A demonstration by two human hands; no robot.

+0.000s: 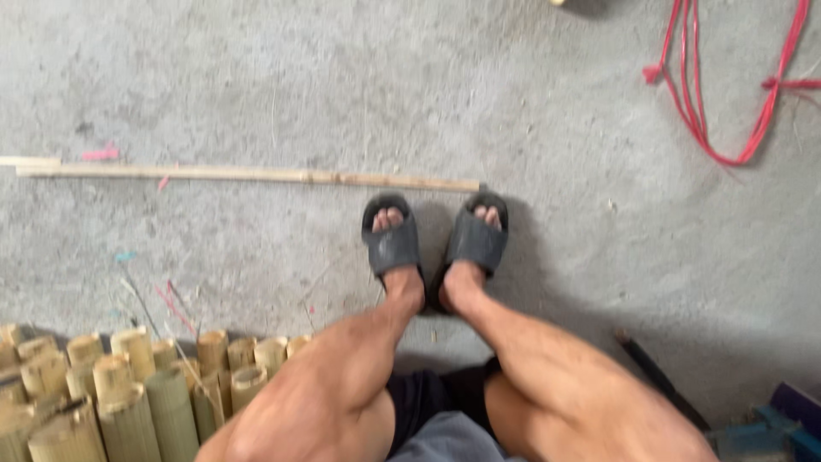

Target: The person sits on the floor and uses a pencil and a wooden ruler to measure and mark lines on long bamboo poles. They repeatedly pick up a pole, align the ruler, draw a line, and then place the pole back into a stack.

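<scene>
Neither of my hands is in view, so grip cannot be told; the long pale split bamboo strip (248, 175) lies across the grey concrete floor (556, 128) just beyond my black slide sandals (434, 239), with cut green-tan bamboo tubes (111, 389) stacked beside my left knee.

floor (256, 77) grey | slippers (392, 244) dark grey | cord (710, 94) red | bamboo pieces (120, 385) pale green-tan | stick (248, 174) tan

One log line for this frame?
hands: out of view | feet in sandals on concrete floor | bamboo strip ahead | cut bamboo pieces at left
</scene>
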